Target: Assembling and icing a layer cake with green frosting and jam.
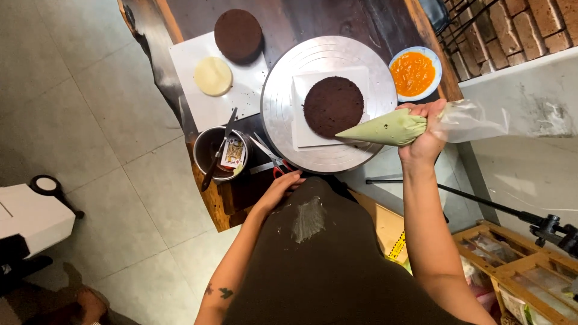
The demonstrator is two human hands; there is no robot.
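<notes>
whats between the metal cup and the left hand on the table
In the head view, a pair of scissors with red handles lies between the metal cup and the left hand, by the turntable's edge.

Piping bag (391, 127): clear, crinkly plastic in my right hand (426, 135), glossy where empty, filled with smooth pale green cream.
Turntable (283, 102): brushed metal, dull silver sheen with fine concentric rings.
Cake layer (333, 106): dark brown sponge, matt and porous.
Board under the cake (301, 129): white, flat, matt, like card.
Counter (337, 21): dark wood, slightly glossy, with a rough lighter raw edge.
Sheet at the back (205, 105): white paper, matt, lightly speckled.
Pot (208, 147): dull grey metal.
Scissors (271, 157): shiny steel blades, red plastic handles near my left hand (280, 188).
Dish (433, 60): glazed, glossy, holding wet-looking orange sauce.
Floor (90, 120): pale smooth tiles.
</notes>
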